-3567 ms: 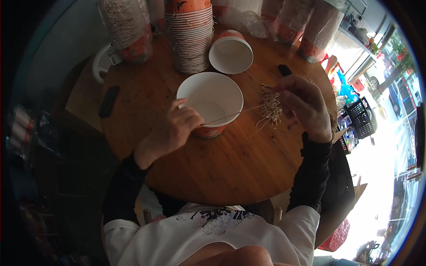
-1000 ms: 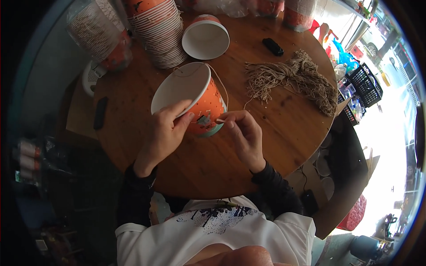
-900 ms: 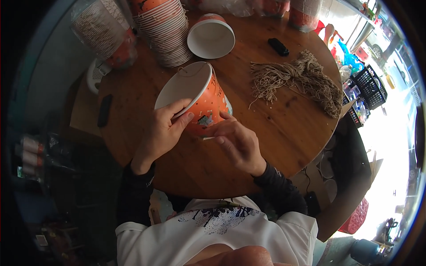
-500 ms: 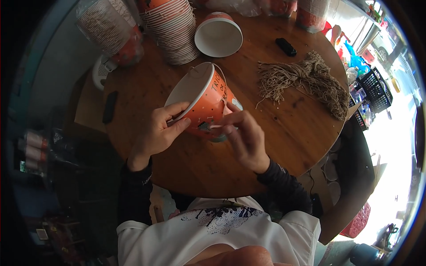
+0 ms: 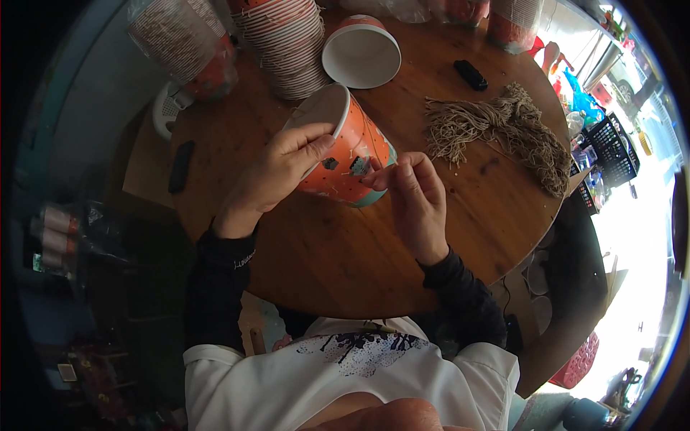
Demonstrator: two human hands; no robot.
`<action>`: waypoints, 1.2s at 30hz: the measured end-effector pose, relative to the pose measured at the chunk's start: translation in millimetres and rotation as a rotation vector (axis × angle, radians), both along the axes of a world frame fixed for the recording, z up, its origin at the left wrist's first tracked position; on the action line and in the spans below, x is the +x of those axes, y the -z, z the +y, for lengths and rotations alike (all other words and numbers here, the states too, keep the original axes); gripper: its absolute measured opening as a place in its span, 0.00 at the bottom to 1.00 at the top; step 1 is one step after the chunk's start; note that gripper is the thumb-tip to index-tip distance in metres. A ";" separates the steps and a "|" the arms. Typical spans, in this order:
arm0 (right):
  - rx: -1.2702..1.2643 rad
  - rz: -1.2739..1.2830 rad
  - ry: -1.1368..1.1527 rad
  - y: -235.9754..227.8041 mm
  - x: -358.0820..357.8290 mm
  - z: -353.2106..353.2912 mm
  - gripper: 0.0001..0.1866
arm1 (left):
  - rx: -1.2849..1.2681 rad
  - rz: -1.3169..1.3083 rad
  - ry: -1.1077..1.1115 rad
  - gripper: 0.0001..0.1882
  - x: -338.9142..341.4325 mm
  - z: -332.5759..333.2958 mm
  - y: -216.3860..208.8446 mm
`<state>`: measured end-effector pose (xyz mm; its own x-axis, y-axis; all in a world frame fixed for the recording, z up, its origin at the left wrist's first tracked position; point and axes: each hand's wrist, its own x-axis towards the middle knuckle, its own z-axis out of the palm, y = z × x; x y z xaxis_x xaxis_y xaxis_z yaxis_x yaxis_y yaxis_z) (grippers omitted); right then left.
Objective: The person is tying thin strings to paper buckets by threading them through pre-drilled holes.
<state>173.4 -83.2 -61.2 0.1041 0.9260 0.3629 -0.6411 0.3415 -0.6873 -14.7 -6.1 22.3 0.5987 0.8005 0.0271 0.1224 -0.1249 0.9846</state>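
Note:
An orange paper bucket (image 5: 346, 154) with a white inside and a teal base is tilted above the near part of the round table. My left hand (image 5: 280, 169) grips its rim, thumb outside and fingers toward the inner wall. Beside the bucket's lower right side is my right hand (image 5: 419, 205), its thumb and fingertips pinched together. Whatever lies in that pinch is too small to make out. A thin cord (image 5: 374, 123) runs down the bucket's outer wall from near the rim. To the right lies a bundle of tan string (image 5: 499, 129).
A tall stack of similar buckets (image 5: 284, 50) and one bucket on its side (image 5: 361, 59) occupy the back of the wooden table (image 5: 345, 276). Plastic-wrapped stacks (image 5: 176, 47) stand at the back left. A small black object (image 5: 471, 75) lies beyond the string; a dark flat object (image 5: 182, 167) lies left.
The bucket has moved away from me and right, turning so different printed figures face up. My left hand moved with it. My right hand has drawn right, off the bucket's side.

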 end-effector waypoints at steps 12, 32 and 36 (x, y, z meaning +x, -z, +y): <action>0.084 0.083 -0.126 -3.8 -16.5 -3.8 0.07 | -0.030 0.026 0.010 0.21 11.4 2.0 -4.7; 0.191 -0.031 -0.033 -8.3 -16.8 -12.0 0.07 | 0.202 0.165 0.080 0.29 22.0 -18.2 10.0; 0.151 -0.066 -0.027 -9.7 -14.8 -13.1 0.07 | 0.514 0.308 0.016 0.31 29.5 -32.2 9.5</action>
<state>158.6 -96.2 -51.5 0.0513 0.8623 0.5038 -0.6065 0.4277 -0.6703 14.7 -38.3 12.9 0.6527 0.7212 0.2320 0.3866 -0.5804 0.7167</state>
